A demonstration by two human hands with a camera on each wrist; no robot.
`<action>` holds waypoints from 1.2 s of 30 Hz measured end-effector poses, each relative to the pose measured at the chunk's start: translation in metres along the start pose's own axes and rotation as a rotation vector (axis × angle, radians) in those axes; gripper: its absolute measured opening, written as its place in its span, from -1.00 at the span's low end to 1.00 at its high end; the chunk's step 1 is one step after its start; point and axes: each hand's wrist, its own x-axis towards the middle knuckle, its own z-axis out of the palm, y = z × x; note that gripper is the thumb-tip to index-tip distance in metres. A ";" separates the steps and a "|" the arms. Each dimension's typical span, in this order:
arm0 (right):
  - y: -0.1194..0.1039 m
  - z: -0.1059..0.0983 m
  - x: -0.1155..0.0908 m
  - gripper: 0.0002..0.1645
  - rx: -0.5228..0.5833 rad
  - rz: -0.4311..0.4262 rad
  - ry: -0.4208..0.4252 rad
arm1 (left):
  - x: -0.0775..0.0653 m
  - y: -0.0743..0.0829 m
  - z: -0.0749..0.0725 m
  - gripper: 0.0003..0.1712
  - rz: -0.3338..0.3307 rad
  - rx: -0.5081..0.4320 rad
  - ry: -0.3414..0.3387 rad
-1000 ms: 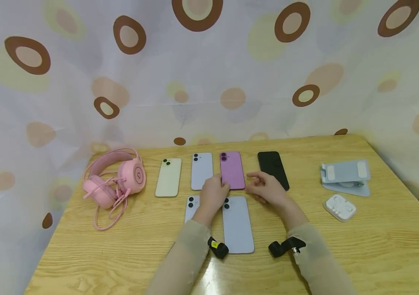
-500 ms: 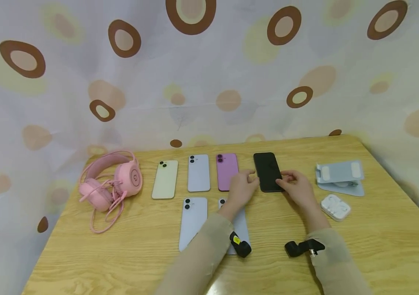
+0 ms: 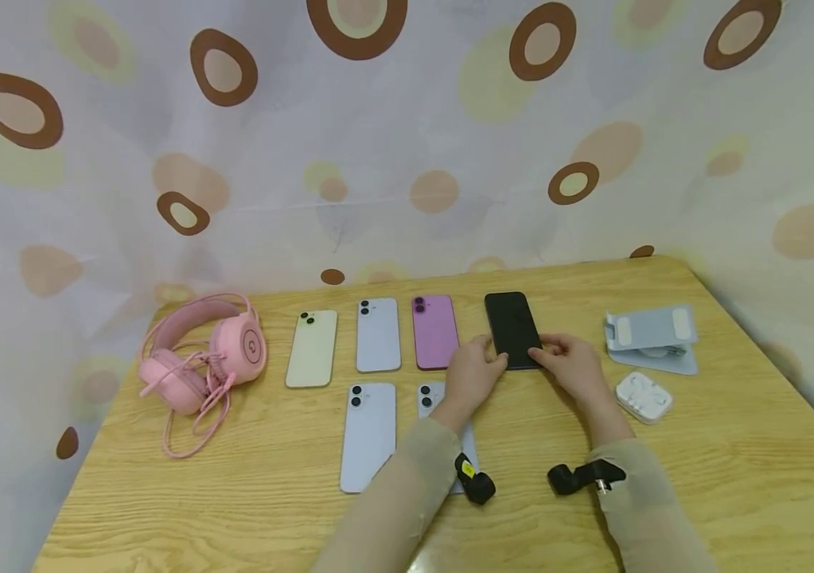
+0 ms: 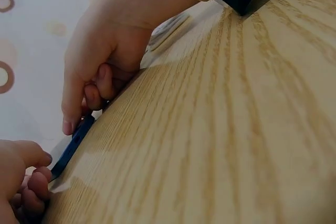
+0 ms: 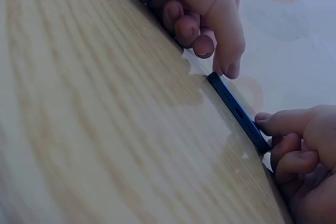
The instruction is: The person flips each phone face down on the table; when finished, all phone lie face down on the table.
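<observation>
A black smartphone (image 3: 510,322) lies screen up at the back of the table, right of a purple phone (image 3: 437,330). My left hand (image 3: 474,376) holds its lower left corner, thumb on the edge and other fingers curled. On the lower right side my right hand (image 3: 574,370) grips it, thumb over the screen and fingers at the edge. In the right wrist view the phone's bottom edge (image 5: 239,111) with its port shows between both hands. My left forearm partly covers a pale blue phone (image 3: 430,394) below the purple one.
Another pale blue phone (image 3: 378,334) and a cream phone (image 3: 311,350) continue the back row leftward. One more light blue phone (image 3: 367,438) lies in front. Pink headphones (image 3: 206,350) are at far left. A folded stand (image 3: 650,338) and cased earphones (image 3: 643,396) sit at right.
My left hand has moved right from the purple phone to the black phone. My right hand has moved to the black phone's right side. The black phone now lies slightly straighter.
</observation>
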 end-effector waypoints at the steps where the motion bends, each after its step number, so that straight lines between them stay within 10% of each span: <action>1: -0.001 0.000 0.000 -0.44 -0.001 0.002 -0.002 | 0.000 0.001 0.000 -0.47 -0.004 0.026 -0.009; 10: 0.000 -0.003 0.002 -0.38 0.162 0.057 -0.060 | 0.000 0.004 -0.001 -0.44 0.007 0.138 -0.052; 21: 0.000 -0.006 0.003 -0.31 0.656 0.085 -0.116 | 0.000 0.004 -0.003 -0.46 -0.007 0.122 -0.055; 36: -0.008 0.004 -0.003 -0.43 0.756 -0.118 -0.240 | 0.002 -0.003 -0.002 -0.49 0.016 -0.266 0.026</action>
